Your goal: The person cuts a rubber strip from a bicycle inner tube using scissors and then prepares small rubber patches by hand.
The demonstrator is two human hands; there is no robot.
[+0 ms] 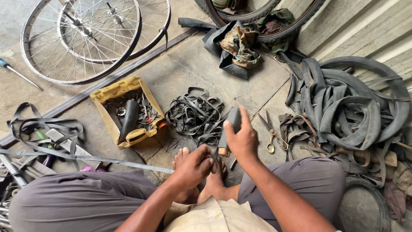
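Observation:
My right hand [243, 139] grips a strip of dark grey rubber tube [232, 120], held upright, with a small tan block at its lower end. Just left and below, my left hand [195, 165] is closed around the bottom of that same strip. Both hands work above my bare feet [183, 154], between my knees in grey trousers. A pair of yellow-handled scissors [270, 134] lies on the floor just right of my right hand.
A pile of cut rubber strips [194, 114] lies ahead. Left of it is a yellow tray [126, 109] of small parts. Two spoked bicycle rims [86, 41] lie at the upper left, a heap of old inner tubes [352, 107] at the right, rags [240, 45] at the top.

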